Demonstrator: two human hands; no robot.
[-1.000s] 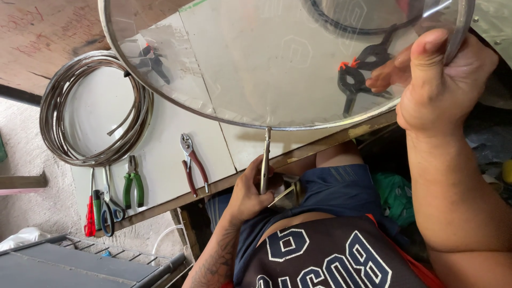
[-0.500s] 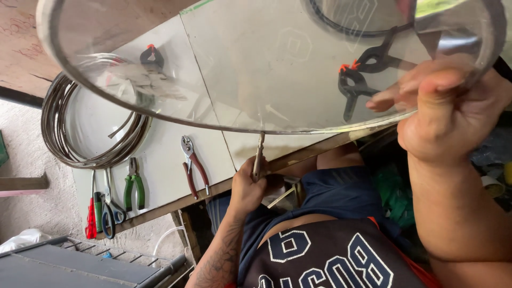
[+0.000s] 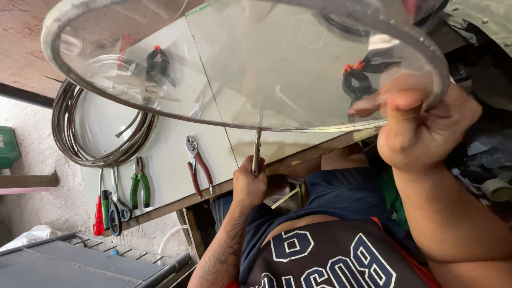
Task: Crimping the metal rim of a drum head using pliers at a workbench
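Clear round disc [image 3: 240,69] gripped at rim by right hand [image 3: 421,128] | left hand [image 3: 250,184] clamps pliers [image 3: 257,152] on its edge | green box [image 3: 8,146] far left

Person wears a sleeveless dark navy jersey with large white block lettering and numerals outlined in white across the chest, thin red-orange trim along the armhole edge. Dark blue shorts below it. Both arms bare. Left forearm carries dark tattoo linework running up toward the wrist. Left hand [image 3: 249,184] and right hand [image 3: 421,128] bare, no gloves, rings or watch visible.
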